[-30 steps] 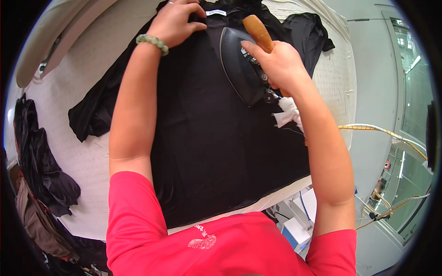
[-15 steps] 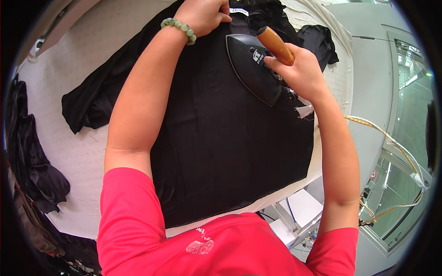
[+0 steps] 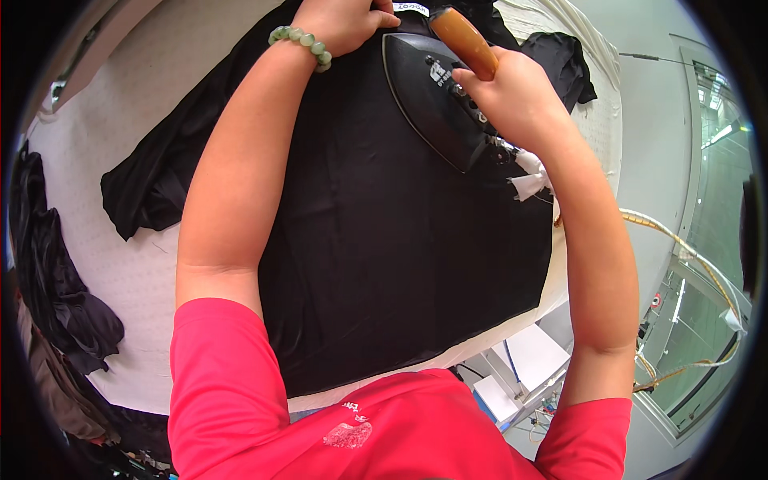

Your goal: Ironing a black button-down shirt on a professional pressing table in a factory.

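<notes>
Left of the hands I see a crumpled dark garment along the pale tabletop. A black top lies spread beneath both hands; whether the left hand, beside a white label, grips it, I can't tell, while the right hand grasps the black electric iron by its brown handle.

Iron handle: glossy wood. Iron body: smooth metal. Garment: faintly shiny cloth.

We look down from the head by one wide fisheye camera, near above the hands and surface.
</notes>
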The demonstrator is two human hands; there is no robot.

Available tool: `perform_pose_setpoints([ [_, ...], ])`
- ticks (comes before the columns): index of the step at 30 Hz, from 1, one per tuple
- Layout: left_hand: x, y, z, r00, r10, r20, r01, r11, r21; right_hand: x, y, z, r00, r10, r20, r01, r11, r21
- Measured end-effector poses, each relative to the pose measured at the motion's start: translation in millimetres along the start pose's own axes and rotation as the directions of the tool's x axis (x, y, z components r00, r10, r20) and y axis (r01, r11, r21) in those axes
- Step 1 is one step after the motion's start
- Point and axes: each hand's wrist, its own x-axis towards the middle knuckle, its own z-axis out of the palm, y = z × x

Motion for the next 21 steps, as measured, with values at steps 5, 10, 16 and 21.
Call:
perform_pose_setpoints([
  [5, 3, 5, -9, 0.999, -0.015, 0.046, 0.016, 1.0, -0.021, 17, 5, -6, 0.994, -0.09, 0.055, 0.093, 0.995, -0.048],
  [10, 3, -4, -1, 0.998, 0.019, 0.054, -0.02, 1.0, 0.012, 14, 13, -12, 0.975, -0.166, 0.149, 0.158, 0.985, 0.066],
  [16, -3, -11, 5, 0.997, 0.064, 0.052, -0.064, 0.998, -0.001, -70, 18, 1, 0.933, -0.113, 0.341, 0.144, 0.987, -0.065],
  [21, -17, -15, 3, 0.96, 0.24, -0.143, -0.272, 0.915, -0.298, -152, 28, 31, 0.944, -0.056, 0.325, 0.076, 0.996, -0.05],
])
